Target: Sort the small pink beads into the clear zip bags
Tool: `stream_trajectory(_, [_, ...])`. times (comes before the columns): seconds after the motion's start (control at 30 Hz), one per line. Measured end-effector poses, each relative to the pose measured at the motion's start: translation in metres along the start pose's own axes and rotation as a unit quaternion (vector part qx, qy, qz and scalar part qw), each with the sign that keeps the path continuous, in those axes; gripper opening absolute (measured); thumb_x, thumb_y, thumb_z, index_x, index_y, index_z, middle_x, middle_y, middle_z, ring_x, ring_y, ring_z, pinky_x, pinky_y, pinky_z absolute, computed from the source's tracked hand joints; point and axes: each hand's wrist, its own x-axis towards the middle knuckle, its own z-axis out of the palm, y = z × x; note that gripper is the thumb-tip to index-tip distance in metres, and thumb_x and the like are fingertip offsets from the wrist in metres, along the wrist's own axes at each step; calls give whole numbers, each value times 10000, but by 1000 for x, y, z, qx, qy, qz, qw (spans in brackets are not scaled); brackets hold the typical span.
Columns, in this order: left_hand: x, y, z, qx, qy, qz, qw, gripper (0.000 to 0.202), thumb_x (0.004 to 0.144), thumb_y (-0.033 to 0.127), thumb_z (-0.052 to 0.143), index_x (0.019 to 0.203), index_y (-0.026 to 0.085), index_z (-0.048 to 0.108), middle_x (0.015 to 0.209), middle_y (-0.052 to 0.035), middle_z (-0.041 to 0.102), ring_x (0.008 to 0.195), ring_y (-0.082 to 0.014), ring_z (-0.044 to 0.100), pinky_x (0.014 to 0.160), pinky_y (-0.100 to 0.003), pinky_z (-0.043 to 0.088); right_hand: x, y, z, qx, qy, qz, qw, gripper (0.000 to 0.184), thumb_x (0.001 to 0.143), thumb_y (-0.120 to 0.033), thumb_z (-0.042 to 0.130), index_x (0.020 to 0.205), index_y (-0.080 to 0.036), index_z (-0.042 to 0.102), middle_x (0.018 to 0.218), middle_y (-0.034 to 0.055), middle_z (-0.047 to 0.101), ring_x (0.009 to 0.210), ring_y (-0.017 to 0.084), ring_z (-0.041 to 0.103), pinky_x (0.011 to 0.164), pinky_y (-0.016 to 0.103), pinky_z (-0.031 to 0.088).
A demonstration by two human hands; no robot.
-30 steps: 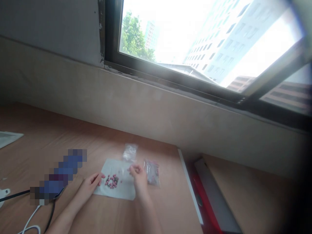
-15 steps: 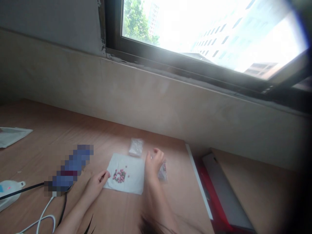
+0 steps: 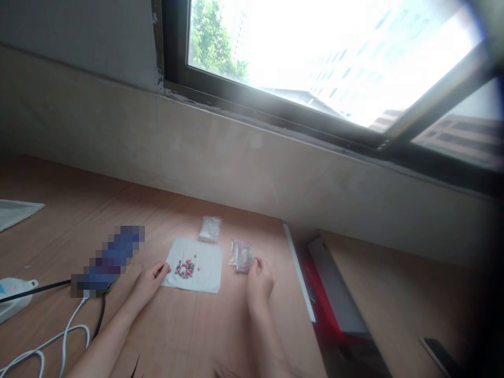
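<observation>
Well left of the left hand (image 3: 148,285), a white plug (image 3: 11,299) trails a black cord (image 3: 39,290) and a white cable (image 3: 59,338). A pixelated blur (image 3: 110,260) hides something just beyond those fingers. The left fingers (image 3: 159,271) curl loosely at the edge of a white sheet (image 3: 207,275), with nothing visibly held. Just right of them lie pink and dark beads (image 3: 185,269), with a small clear bag (image 3: 210,229) beyond. Further right, a second clear bag (image 3: 240,256) lies on the wooden table (image 3: 189,331). The right hand (image 3: 260,283) has dropped from above that bag to just beside it, its curled fingers (image 3: 256,265) at the corner; whether they grip it, I cannot tell. No writing is readable.
</observation>
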Motion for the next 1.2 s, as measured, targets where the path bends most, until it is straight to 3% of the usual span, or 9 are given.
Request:
stream_trajectory(0.1, [1,-1,0,-26,-16,-22,999,345,710,453,412,695,158,591,562,13,561,507,-135,518,462,-199,361,-8,-19,-16,95,24,20,995,275,761,-324,378,858,-144,562,859,104,609,805,219,541,720,301,354])
stream_trajectory(0.2, [0,12,0,-76,-33,-47,995,371,712,474,413,780,146,574,573,13,553,414,-103,471,390,-192,333,-31,-39,-17,226,-48,33,972,265,752,-380,416,833,-165,549,832,72,608,803,199,540,716,281,371])
stream_trajectory(0.37, [-11,60,-5,-129,-72,37,988,365,704,425,483,960,175,553,973,-61,593,867,-185,545,719,-251,425,-68,-58,9,369,-237,29,898,233,714,-385,495,716,-160,558,654,28,588,653,155,534,632,253,402])
stream_trajectory(0.5, [-18,82,-12,-116,-169,69,976,282,740,402,459,856,178,588,880,-29,614,863,-189,543,759,-258,409,-70,-59,25,409,-272,11,871,226,708,-375,512,667,-157,558,599,12,565,588,129,505,591,238,395])
stream_trajectory(0.67, [-19,79,-20,-139,-203,58,967,269,730,385,493,845,168,601,896,-26,618,873,-188,538,768,-246,395,-65,-55,33,426,-278,37,860,228,692,-379,535,656,-154,555,579,9,564,568,122,494,566,229,383])
stream_trajectory(0.8, [-19,79,-23,-132,-215,53,966,273,706,385,520,827,158,609,888,-37,616,844,-189,542,751,-252,400,-66,-55,39,400,-287,33,870,246,707,-392,504,654,-156,545,602,11,563,585,131,504,580,242,393])
stream_trajectory(0.9, [-21,88,-25,-101,-207,73,970,233,699,362,530,748,149,608,813,-35,613,813,-188,537,745,-257,396,-68,-59,36,332,-231,7,915,201,704,-364,503,747,-171,538,729,31,565,707,161,509,658,268,388])
stream_trajectory(1.03, [-25,104,-25,-79,-200,84,973,208,698,347,527,678,147,582,707,-16,586,722,-166,524,683,-246,403,-74,-74,16,214,-105,-53,970,168,703,-343,503,779,-195,482,788,35,497,805,190,461,741,305,341])
stream_trajectory(1.2, [-31,117,-26,-72,-188,102,974,211,704,348,519,646,150,564,671,-3,564,687,-151,514,652,-233,402,-85,-99,-14,139,-124,-130,974,186,716,-361,503,797,-194,493,951,83,463,940,245,404,805,376,282])
